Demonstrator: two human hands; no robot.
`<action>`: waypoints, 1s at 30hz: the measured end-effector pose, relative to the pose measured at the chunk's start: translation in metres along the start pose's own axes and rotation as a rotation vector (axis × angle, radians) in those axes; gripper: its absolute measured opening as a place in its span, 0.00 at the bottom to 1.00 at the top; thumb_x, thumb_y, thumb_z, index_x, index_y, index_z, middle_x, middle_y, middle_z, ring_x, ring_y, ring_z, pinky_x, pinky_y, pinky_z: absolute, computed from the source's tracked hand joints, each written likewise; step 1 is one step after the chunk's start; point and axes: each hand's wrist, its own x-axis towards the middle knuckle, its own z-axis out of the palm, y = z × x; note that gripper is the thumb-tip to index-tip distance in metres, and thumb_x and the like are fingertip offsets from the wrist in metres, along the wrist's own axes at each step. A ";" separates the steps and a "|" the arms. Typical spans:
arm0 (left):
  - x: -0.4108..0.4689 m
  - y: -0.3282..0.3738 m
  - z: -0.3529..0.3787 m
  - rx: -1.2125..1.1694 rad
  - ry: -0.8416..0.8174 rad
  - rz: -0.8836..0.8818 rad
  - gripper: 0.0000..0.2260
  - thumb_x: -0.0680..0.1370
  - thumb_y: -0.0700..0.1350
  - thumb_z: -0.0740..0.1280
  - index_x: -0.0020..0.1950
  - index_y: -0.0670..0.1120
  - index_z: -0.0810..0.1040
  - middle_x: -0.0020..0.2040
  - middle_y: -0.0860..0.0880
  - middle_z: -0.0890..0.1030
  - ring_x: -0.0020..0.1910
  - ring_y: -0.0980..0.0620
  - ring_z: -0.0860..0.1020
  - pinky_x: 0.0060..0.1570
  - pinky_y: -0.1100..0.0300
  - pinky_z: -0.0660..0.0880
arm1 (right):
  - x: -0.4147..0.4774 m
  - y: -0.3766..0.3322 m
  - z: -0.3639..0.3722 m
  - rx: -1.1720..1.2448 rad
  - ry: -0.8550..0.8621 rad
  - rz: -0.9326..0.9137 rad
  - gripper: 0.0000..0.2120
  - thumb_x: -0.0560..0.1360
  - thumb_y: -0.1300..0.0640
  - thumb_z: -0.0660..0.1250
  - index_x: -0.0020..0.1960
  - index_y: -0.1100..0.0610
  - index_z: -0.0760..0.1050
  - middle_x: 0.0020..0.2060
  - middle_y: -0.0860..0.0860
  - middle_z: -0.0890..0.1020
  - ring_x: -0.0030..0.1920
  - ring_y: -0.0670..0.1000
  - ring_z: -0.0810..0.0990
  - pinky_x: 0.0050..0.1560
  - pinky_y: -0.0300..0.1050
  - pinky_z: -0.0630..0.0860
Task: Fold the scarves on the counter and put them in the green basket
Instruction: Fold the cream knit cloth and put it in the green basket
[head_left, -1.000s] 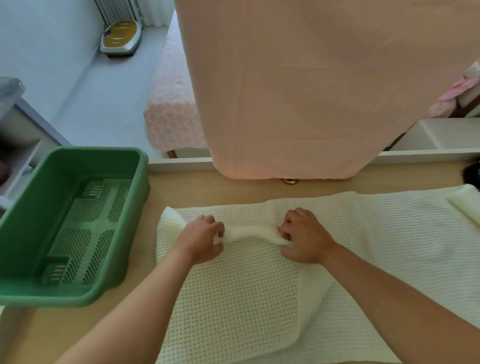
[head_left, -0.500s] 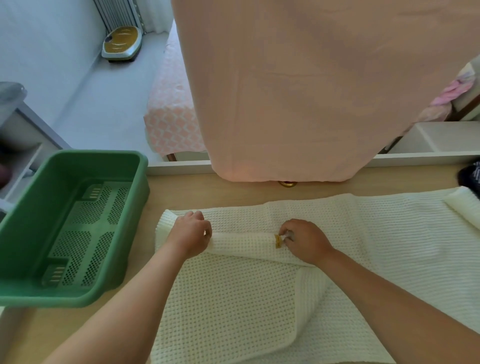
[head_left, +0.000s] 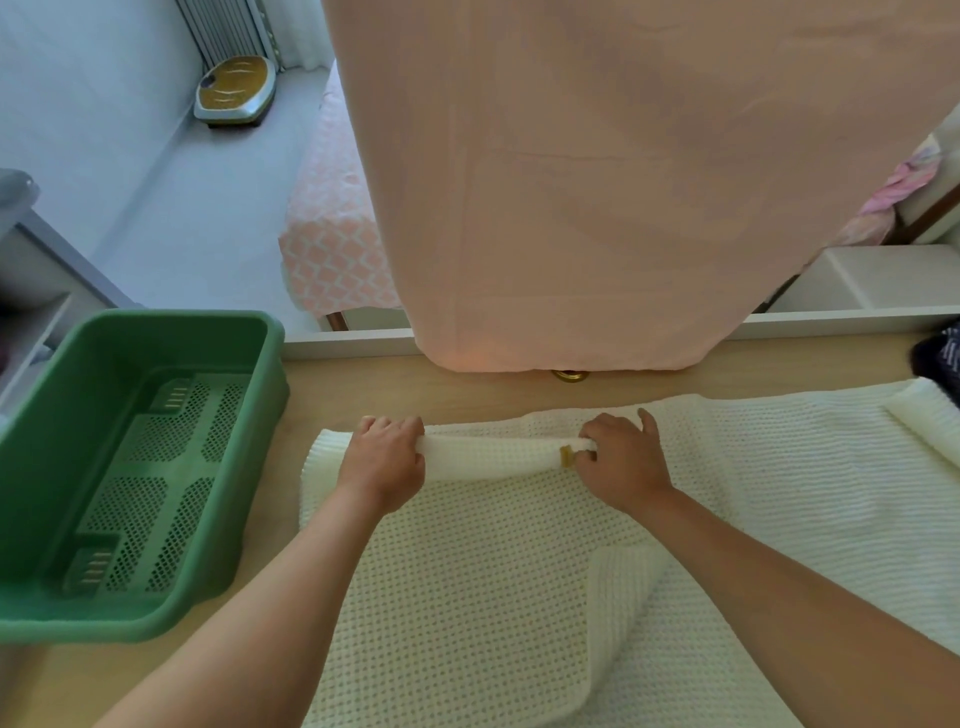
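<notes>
While your left hand (head_left: 384, 462) and right hand (head_left: 623, 462) pinch-grip edge of cream knit scarf (head_left: 467, 571), fold underway; next, align edges.

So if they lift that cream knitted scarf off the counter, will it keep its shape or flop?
Probably floppy: the scarf bunches into a soft roll between the left hand and right hand. Likely light for its size, given the open, holey knit. Unlikely to slip: the weave looks grippy.
</notes>
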 end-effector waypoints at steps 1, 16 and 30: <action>0.005 -0.002 -0.001 0.036 -0.020 -0.037 0.10 0.75 0.40 0.57 0.52 0.47 0.73 0.44 0.48 0.81 0.45 0.46 0.75 0.64 0.52 0.64 | 0.004 -0.001 -0.004 0.072 -0.036 0.038 0.05 0.74 0.54 0.64 0.45 0.52 0.78 0.37 0.46 0.79 0.42 0.51 0.77 0.61 0.50 0.70; 0.016 -0.018 0.048 -0.009 -0.060 -0.130 0.22 0.83 0.53 0.56 0.77 0.53 0.61 0.77 0.48 0.63 0.75 0.46 0.59 0.76 0.46 0.50 | 0.047 0.015 0.030 -0.297 0.177 -0.168 0.32 0.66 0.68 0.66 0.70 0.58 0.68 0.66 0.61 0.72 0.64 0.62 0.71 0.65 0.59 0.69; -0.114 0.047 0.038 -0.260 -0.100 0.213 0.09 0.78 0.54 0.64 0.54 0.52 0.73 0.50 0.56 0.73 0.49 0.54 0.73 0.43 0.61 0.70 | -0.103 -0.003 0.020 -0.034 -0.416 -0.504 0.28 0.70 0.65 0.61 0.69 0.51 0.74 0.72 0.51 0.70 0.71 0.52 0.67 0.75 0.49 0.58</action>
